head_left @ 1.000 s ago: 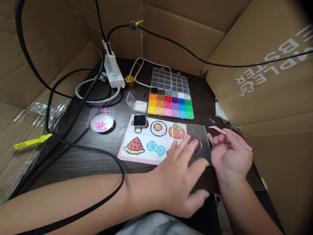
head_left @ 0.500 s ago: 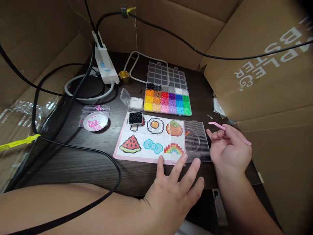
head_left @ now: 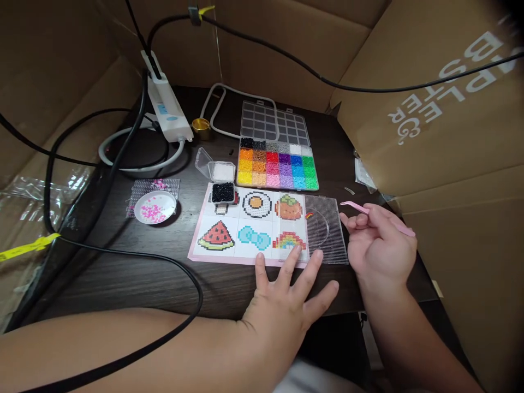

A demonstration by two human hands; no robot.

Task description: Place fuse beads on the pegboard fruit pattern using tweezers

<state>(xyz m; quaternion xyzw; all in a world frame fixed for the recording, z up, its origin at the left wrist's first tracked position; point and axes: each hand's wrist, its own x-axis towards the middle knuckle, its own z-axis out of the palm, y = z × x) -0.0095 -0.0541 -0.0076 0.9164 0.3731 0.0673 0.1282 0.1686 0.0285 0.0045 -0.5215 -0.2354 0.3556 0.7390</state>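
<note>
My left hand [head_left: 292,305] lies spread wide, fingertips steadying the pink-edged paper pattern sheet [head_left: 221,255] — my right hand [head_left: 380,248] pinches slim pink tweezers [head_left: 355,207] beside the clear plastic pegboard [head_left: 331,240].

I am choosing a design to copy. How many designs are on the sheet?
6. Top row: a design partly under the black box, egg, strawberry. Bottom row: watermelon, bow, rainbow.

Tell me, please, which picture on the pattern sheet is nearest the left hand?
The rainbow, bottom right on the sheet, just beyond the left hand; the others sit farther.
</note>
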